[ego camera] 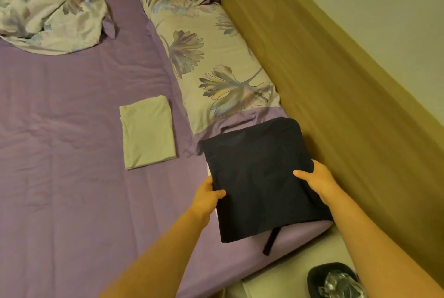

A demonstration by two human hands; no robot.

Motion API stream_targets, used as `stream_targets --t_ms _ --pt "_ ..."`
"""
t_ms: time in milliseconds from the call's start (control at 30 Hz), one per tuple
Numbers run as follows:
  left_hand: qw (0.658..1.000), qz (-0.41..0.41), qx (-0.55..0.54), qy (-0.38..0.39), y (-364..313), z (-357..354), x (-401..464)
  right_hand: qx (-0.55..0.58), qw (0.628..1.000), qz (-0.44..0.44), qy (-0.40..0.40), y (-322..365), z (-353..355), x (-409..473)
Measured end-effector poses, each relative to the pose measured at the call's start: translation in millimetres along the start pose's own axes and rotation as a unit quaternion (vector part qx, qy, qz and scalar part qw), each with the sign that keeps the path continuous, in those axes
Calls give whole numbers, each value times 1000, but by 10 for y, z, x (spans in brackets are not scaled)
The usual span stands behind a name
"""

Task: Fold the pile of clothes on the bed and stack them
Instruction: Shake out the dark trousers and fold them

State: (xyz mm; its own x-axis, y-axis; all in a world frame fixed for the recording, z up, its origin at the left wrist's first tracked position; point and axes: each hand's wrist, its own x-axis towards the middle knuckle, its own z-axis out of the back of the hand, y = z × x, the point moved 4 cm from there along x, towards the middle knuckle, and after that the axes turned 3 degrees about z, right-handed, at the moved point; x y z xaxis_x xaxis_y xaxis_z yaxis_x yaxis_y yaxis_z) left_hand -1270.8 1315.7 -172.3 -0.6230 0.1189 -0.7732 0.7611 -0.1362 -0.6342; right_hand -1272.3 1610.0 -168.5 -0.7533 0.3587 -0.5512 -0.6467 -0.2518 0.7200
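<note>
Holding a folded dark garment (262, 177) at the bed's right edge, both hands kept it between them. The left hand (207, 198) clamped the garment's left edge, thumb lying on top of the cloth and the fingers hidden beneath it, so that grip was closed on the fabric. The right hand (317, 180) took the right edge the same way, thumb pressed flat across the top and the rest of the fingers out of sight underneath, that grip likewise closed on the cloth. A dark strap (270, 241) hung down from the garment's near edge. The garment's far end lay over the purple border of a long floral pillow (204, 57), which ran along the right side of the bed. Left of the dark garment, apart from it, a folded pale garment (147, 131) lay flat on the purple sheet (60, 153). Well beyond that, in the far left corner, a crumpled floral cloth (48, 16) sat in a heap. An ochre curtain (324, 69) hung along the bed's right side. At the bottom right, beside the right forearm, stood a dark bowl (331, 278) with something shiny and crinkled in it
</note>
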Motion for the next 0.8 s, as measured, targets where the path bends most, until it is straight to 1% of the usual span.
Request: stream_targets --t_ms 100,133,167,200,233,267,300,333,367,400,433,533,667,800 --pt "999 17 43 -20 87 -65 180 -55 998 4 -12 -131 -41 169" --pt "996 12 82 -43 108 -73 209 -80 996 9 -23 -170 -57 187" --pt "986 -5 148 -80 116 -71 226 -116 992 21 -40 -200 -73 179" --pt "963 -36 240 -119 113 -68 227 -171 982 50 -66 -207 -93 144" --pt "925 -77 341 -149 101 -79 220 -242 961 94 -96 -198 -128 95" --pt "876 -123 437 -162 86 -118 222 -310 932 146 -116 -186 -189 45" --pt "825 -167 516 -158 81 -179 241 -360 905 193 -119 -176 -275 -5" --pt "782 -201 573 -141 90 -247 276 -395 886 222 -103 -177 -375 -37" --pt "749 -218 615 -117 115 -310 321 -426 871 232 -73 -198 -488 -49" --pt "729 -219 642 -94 148 -359 373 -458 859 227 -41 -238 -596 -44" --pt "720 -211 657 -78 184 -391 434 -484 849 210 -14 -293 -687 -19" --pt "721 -172 668 -54 292 -423 602 -511 846 148 30 -444 -830 120" --pt "719 -121 684 -25 352 -412 777 -535 836 112 57 -510 -925 291" --pt "712 -72 699 12 239 -416 860 -560 822 71 82 -421 -979 344"
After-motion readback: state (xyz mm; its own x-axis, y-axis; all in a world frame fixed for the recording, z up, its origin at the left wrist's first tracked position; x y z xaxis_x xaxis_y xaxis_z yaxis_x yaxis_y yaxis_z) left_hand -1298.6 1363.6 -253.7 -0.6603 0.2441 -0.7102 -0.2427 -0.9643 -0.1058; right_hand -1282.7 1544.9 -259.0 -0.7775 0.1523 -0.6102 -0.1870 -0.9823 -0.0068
